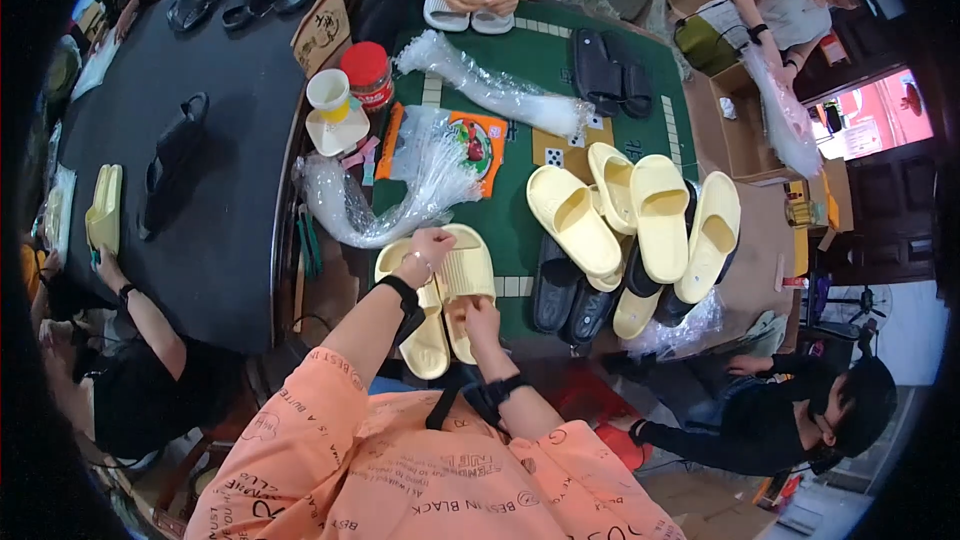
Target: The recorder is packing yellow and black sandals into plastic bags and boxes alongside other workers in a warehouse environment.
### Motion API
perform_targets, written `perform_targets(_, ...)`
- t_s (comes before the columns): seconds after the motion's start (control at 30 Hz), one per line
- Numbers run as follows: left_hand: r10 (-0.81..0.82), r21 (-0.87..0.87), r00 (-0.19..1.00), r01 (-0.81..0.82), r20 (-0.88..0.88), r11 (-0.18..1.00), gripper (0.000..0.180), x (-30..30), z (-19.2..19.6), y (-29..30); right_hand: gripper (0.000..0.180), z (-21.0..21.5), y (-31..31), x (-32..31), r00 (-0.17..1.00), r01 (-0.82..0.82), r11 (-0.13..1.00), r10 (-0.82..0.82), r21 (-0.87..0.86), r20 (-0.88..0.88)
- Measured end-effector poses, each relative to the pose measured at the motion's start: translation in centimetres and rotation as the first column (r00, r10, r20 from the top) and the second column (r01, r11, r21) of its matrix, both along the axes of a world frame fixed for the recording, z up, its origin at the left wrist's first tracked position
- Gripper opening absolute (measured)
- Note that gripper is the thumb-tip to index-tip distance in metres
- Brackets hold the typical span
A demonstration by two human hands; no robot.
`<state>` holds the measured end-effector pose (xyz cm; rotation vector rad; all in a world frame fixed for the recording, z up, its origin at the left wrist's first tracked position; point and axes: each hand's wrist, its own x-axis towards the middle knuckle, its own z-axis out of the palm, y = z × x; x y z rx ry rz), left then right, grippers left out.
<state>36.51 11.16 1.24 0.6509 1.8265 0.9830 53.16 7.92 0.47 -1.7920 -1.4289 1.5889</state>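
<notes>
A pair of pale yellow slippers lies side by side at the table's near edge, the left slipper (426,348) partly under my left forearm. My left hand (430,248) is closed over the top of the right slipper (470,252), by its strap, fingertips pinched together. Lower down, my right hand (482,322) is at the strap's opening, its bent fingers reaching into the slipper. Anything thin between the fingers of either hand is too small to make out. Just beyond, a bundle of clear thin plastic strands (440,175) fans out over an orange package (480,145).
More yellow slippers (660,220) are heaped on black ones (553,285) at the right. Another strand bundle (490,85) crosses the green table (530,40). A red-lidded jar (366,70) and a cup (329,92) stand left. Co-workers sit around, one handling grey slippers (492,15) opposite.
</notes>
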Motion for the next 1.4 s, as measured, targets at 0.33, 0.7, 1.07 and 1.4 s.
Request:
perform_targets(0.33, -0.021, 0.350, 0.998, 0.002, 0.053, 0.937, 0.006, 0.1, 4.0, -4.1, 0.022, 4.3, 3.8, -4.4, 0.911, -0.323, 0.869, 0.392, 0.375, -0.124)
perform_targets(0.7, -0.015, 0.276, 1.000, 0.012, 0.007, 0.961, 0.044, -0.3, 1.7, -4.0, 0.021, 6.6, 2.7, -4.3, 0.886, -0.360, 0.899, 0.413, 0.248, -0.210)
perform_targets(1.07, -0.132, 0.209, 0.988, 0.114, 0.075, 0.971, 0.059, 2.5, 8.0, -4.2, 0.034, 3.3, 3.1, -4.2, 0.668, -0.301, 0.952, 0.173, -0.050, -0.724)
perform_targets(1.4, -0.087, 0.414, 0.990, 0.127, -0.115, 0.902, 0.017, 1.7, 5.3, -6.6, 0.015, 8.2, 3.0, -3.5, 0.905, -0.325, 0.849, 0.408, 0.417, -0.125)
